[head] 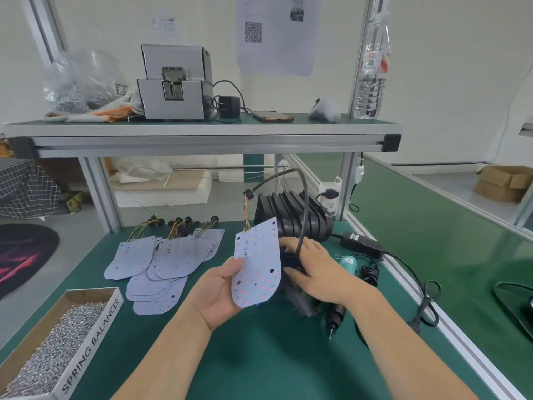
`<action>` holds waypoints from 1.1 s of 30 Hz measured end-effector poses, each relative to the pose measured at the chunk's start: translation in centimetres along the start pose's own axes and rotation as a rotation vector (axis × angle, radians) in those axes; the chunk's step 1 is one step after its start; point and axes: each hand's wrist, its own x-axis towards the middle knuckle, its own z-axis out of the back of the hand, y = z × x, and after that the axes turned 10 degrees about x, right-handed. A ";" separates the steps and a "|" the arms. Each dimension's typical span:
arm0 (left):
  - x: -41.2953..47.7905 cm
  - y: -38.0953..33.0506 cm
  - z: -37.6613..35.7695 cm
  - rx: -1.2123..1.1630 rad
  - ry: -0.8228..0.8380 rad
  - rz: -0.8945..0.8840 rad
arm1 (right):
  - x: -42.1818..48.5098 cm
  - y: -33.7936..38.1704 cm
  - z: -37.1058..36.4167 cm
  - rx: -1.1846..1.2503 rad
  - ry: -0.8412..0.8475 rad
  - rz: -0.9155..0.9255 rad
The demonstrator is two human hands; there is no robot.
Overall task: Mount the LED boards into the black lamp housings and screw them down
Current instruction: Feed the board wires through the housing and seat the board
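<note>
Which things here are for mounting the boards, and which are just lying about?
For the job: held LED board, spare LED boards, lamp housing, stacked housings, electric screwdriver, box of screws.
Lying about: phone, water bottle, cardboard box.

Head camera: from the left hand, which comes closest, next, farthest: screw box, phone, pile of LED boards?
1. Pile of LED boards, just left of the left hand.
2. Screw box, front-left corner.
3. Phone, up on the shelf.

Bare hands and forearms over the green workbench (259, 359)

The left hand (219, 293) and right hand (313, 268) are uncovered, and both forearms run bare from the wrists above the workbench's middle down past its near edge.
</note>
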 end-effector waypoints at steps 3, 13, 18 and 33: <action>-0.1 0.0 -0.4 0.032 0.034 -0.020 | 0.4 0.1 0.4 -0.037 0.017 -0.002; -1.5 -0.1 0.6 0.129 0.093 -0.176 | 1.6 1.6 0.0 -0.005 -0.259 -0.138; -2.0 2.0 0.2 0.226 0.084 -0.197 | 2.4 3.7 -2.5 0.211 -0.438 -0.265; -3.7 -0.4 2.2 0.125 -0.032 -0.140 | 2.0 4.5 -1.8 1.029 0.147 -0.410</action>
